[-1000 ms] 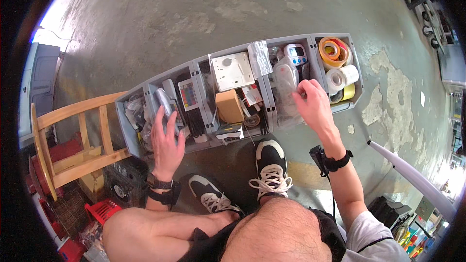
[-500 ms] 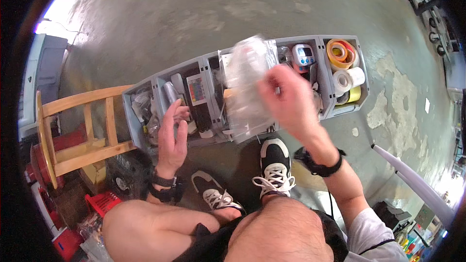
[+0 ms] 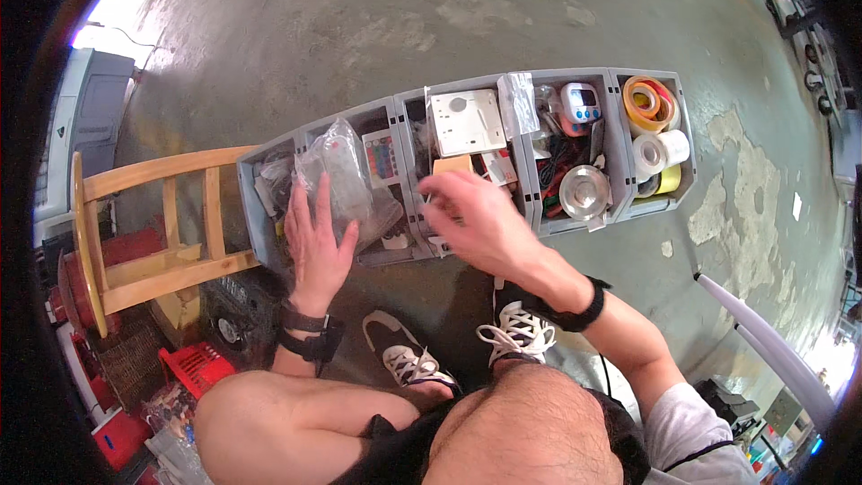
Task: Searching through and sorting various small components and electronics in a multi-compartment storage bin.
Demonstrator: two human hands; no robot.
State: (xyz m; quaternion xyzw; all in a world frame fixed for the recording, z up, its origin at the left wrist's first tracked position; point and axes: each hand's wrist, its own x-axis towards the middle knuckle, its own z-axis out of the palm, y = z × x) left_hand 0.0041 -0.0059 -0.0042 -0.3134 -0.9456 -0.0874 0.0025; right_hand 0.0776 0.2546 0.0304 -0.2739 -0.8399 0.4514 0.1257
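Note:
A clear plastic bag point(image 3: 346, 184) lies over one of the left grey bins, partly covering what is inside. My left hand point(image 3: 316, 247) rests against its near side with fingers spread. Over the near part of the middle bin hovers my right hand point(image 3: 485, 226), fingers loosely bent and apart, nothing visible in them. Beneath and beyond that hand, the middle bin holds a white square plate point(image 3: 469, 122) and an orange-tan block point(image 3: 452, 164). A small plastic packet point(image 3: 518, 106) hangs over the divider to its right. A colour-keyed remote control point(image 3: 382, 157) shows beside the bag.
Rightward, one bin holds a white handheld device point(image 3: 580, 103) and a clear round container point(image 3: 584, 192); the end bin holds tape rolls point(image 3: 648, 154). A wooden frame point(image 3: 162, 177) stands left, near a red basket point(image 3: 196, 370). My shoes point(image 3: 521, 332) are on the floor just nearer.
The clear bag has moved left from the middle bin onto a left bin, and my right hand has let go of it. My left hand now touches the bag.

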